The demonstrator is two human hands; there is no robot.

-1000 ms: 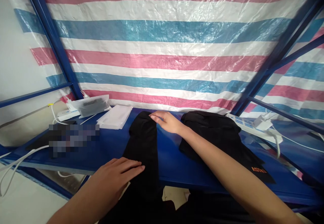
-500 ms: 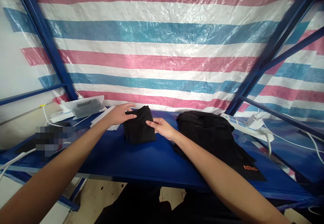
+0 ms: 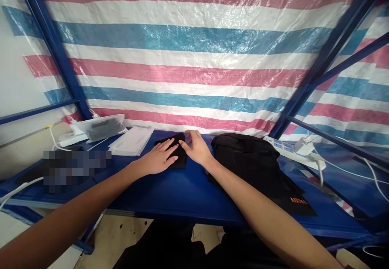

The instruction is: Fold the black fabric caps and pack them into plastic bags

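A small folded black cloth lies flat on the blue tabletop. My left hand rests on its left part, palm down with fingers stretched and spread, hiding some of the fabric. At the cloth's right edge is my right hand, fingers apart, the thumb touching the top of the fabric. Whether the cloth is a whole garment I cannot tell. Right of my right hand lies a larger pile of black clothing with orange lettering near its lower corner.
White paper sheets lie behind my left forearm. A white power strip with plugs and cables sits at the right. Another white device with cables stands at the back left. Blue frame posts and a striped plastic sheet enclose the back.
The cloth has gone from being held up between both hands to lying flat on the table. My left hand has opened and spread over it; my right hand has released its pinch.
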